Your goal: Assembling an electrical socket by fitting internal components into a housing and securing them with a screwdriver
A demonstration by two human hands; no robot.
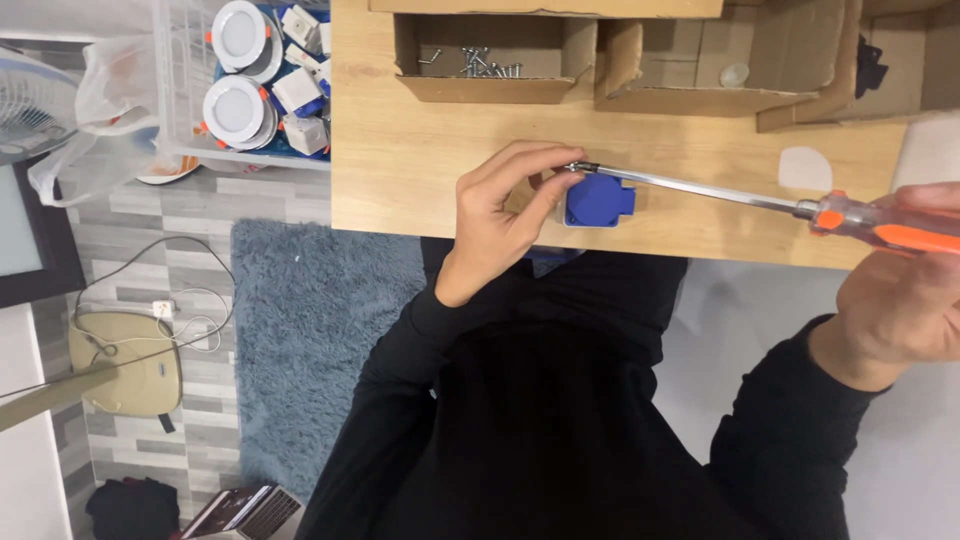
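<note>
A small blue socket part (598,200) lies on the wooden table (420,150) near its front edge. My left hand (500,205) rests beside it, thumb and fingers pinching the metal tip of a long screwdriver (700,190), perhaps with a small screw there. My right hand (905,290) grips the screwdriver's orange and clear handle at the right edge of view. The shaft runs almost level above the blue part.
Open cardboard boxes stand at the table's back: one (490,60) with several screws, another (720,60) with a small round piece. Left of the table, a white wire basket (255,80) holds round white lamps. A grey rug (300,330) covers the floor below.
</note>
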